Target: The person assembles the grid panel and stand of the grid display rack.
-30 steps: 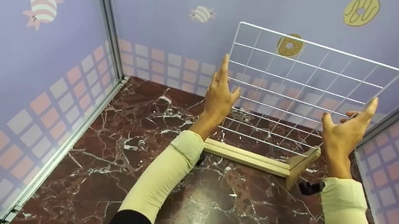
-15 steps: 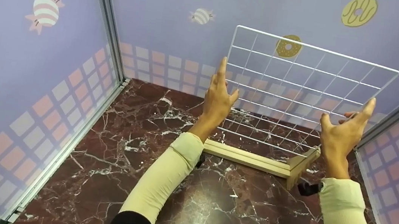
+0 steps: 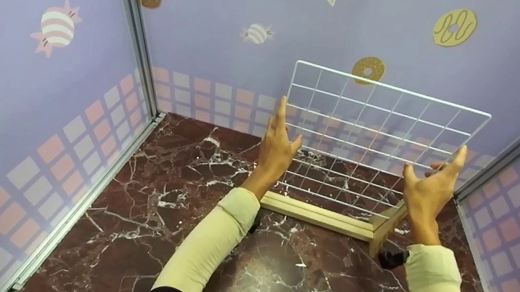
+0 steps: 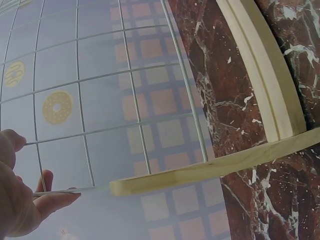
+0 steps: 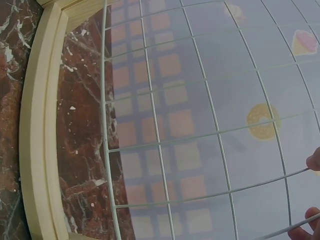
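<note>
Both hands hold a white wire grid panel (image 3: 371, 129), tilted up in front of the back wall. My left hand (image 3: 277, 150) grips its left side wire, index finger stretched upward along it. On the right side wire, my right hand (image 3: 430, 192) grips in the same way. Under the panel lies a pale wooden stand, with a long grooved bar (image 3: 321, 215) and an end piece (image 3: 381, 228) across it. In the left wrist view, the panel's lower corner overlaps the rounded end piece (image 4: 210, 170). My left forearm hides the stand's left end in the head view.
The stand is on a dark red marbled surface (image 3: 129, 239). A purple back wall (image 3: 192, 48) and side walls with sweets printed on them enclose it. A metal rail (image 3: 86, 189) runs along the left wall's foot.
The panel's top edge has come down and slightly left against the wall, both hands moving with it. The head view has tilted up a little. Both grips stay the same.
</note>
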The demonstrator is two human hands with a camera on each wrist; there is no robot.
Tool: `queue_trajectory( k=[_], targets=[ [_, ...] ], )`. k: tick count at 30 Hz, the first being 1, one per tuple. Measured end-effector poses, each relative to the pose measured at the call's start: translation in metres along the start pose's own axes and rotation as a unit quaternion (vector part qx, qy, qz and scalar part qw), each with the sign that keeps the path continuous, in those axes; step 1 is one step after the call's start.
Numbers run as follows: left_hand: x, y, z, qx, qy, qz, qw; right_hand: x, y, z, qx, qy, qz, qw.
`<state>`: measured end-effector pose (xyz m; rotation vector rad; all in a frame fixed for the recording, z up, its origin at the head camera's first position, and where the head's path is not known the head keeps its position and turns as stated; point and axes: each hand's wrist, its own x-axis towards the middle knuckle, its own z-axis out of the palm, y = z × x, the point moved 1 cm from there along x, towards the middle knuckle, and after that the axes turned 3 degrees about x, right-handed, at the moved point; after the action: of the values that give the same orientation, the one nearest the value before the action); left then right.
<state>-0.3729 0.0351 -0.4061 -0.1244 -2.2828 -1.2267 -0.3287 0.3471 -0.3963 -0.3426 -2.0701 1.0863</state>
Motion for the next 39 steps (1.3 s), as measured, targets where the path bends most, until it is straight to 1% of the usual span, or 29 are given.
queue_trajectory(
  k=[6,9,14,16,18,23,27,30,33,35,39],
  targets=[
    [-0.006,-0.008,0.003,-0.003,0.0,0.002,1.0,-0.007,0.007,0.002,0.003,0.001,0.003,1.0],
    [-0.007,-0.011,0.004,0.005,0.0,0.007,1.0,-0.008,0.01,0.003,0.003,-0.005,0.004,1.0],
    [-0.009,-0.017,0.006,0.032,0.009,0.034,0.9989,-0.012,0.017,0.004,-0.002,-0.014,0.012,0.9998],
    [-0.011,-0.02,0.007,0.035,0.013,0.047,0.9982,-0.013,0.02,0.005,-0.001,-0.012,0.012,0.9999],
    [-0.013,-0.023,0.008,0.037,0.016,0.052,0.9978,-0.016,0.022,0.006,0.003,-0.01,0.008,0.9999],
    [-0.02,-0.032,0.012,0.04,0.011,0.037,0.9984,-0.021,0.029,0.009,0.008,-0.01,-0.004,0.9999],
    [-0.024,-0.037,0.014,0.056,0.017,0.038,0.9976,-0.025,0.034,0.011,0.013,-0.014,-0.006,0.9998],
    [-0.027,-0.04,0.016,0.074,0.019,0.034,0.9965,-0.027,0.038,0.013,0.009,-0.022,0.002,0.9997],
    [-0.03,-0.043,0.018,0.089,0.015,0.025,0.9956,-0.03,0.041,0.014,-0.001,-0.026,0.014,0.9996],
    [-0.031,-0.044,0.02,0.107,0.018,0.027,0.9938,-0.032,0.043,0.015,-0.008,-0.028,0.023,0.9993],
    [-0.033,-0.045,0.023,0.13,0.027,0.04,0.9903,-0.035,0.047,0.015,-0.022,-0.026,0.025,0.9991]
  ],
)
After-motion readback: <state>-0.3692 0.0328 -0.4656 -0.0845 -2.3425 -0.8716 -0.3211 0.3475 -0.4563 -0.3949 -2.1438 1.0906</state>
